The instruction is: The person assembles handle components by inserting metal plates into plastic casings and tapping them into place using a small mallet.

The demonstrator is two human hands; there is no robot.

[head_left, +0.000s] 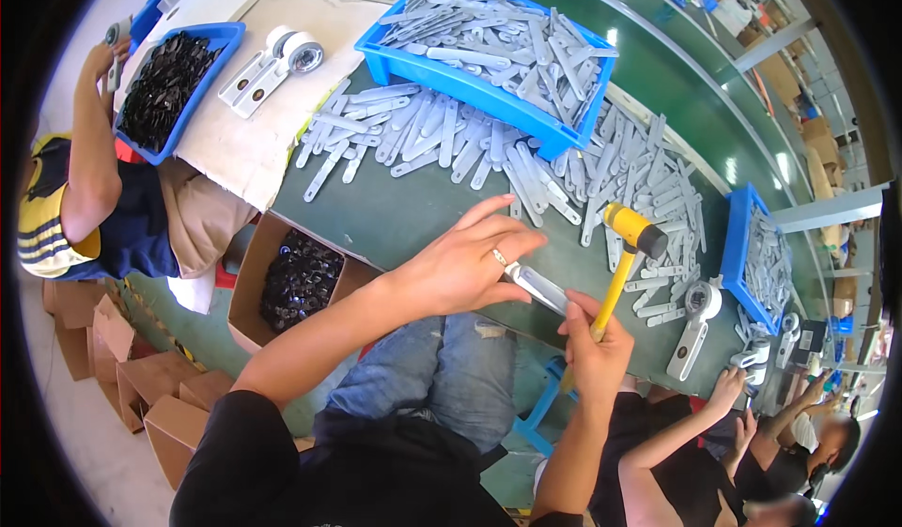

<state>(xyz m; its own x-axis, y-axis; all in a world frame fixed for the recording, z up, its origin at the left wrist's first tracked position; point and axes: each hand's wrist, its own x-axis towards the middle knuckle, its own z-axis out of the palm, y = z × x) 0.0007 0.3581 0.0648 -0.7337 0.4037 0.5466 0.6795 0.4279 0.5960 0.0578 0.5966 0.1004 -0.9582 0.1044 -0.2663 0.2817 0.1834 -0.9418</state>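
Left hand [465, 264] is down on the green table [404, 212], fingers spread forward, thumb and forefinger pinching one flat grey metal strip [536, 286] and pinning it to the edge nearest the body. Right hand [594, 347] sits just to the right of it and a touch lower, fist wrapped tight around the yellow handle of a small mallet [631, 245]. The mallet's yellow-and-black head is raised above the strip, up and to the right of the left hand's fingertips, not touching it.

Beyond the fingers, a loose heap of grey strips [526, 165] fans across the table, running from ahead of the left hand round to the right of the mallet head. Further ahead again, a blue tray [470, 81] rests partly on that heap, filled with the same strips. Out past the right hand stands a second blue tray [736, 245] with more grey parts, and between it and the mallet lies a white caster bracket [693, 325].

Left of the left forearm, below the table edge, an open cardboard box [246, 292] holds dark round parts. Far left, another person's arm [92, 142] reaches beside a blue bin [211, 38] of black pieces.
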